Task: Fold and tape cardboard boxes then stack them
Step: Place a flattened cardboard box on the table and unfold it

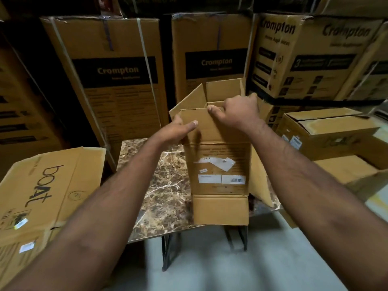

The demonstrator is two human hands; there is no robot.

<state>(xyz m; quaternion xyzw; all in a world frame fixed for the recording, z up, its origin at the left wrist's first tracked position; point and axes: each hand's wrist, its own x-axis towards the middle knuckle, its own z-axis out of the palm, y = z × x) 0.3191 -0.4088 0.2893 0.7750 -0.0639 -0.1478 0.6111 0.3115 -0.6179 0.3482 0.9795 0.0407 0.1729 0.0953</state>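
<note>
An open brown cardboard box [220, 164] with white labels stands on a small marble-topped table [165, 185], its top and bottom flaps loose. My left hand [178, 131] grips the near top flap at its left edge, thumb on the outer face. My right hand [237, 112] curls over the upper edge of that same flap, fingers reaching inside the box. The far flaps stand upright behind my hands. No tape is visible.
Tall Crompton cartons [117, 80] wall off the back. A flattened boat carton [48, 185] lies at the left. A closed boat box [329, 133] sits at the right on other cartons. Grey floor [252, 269] lies below the table's black legs.
</note>
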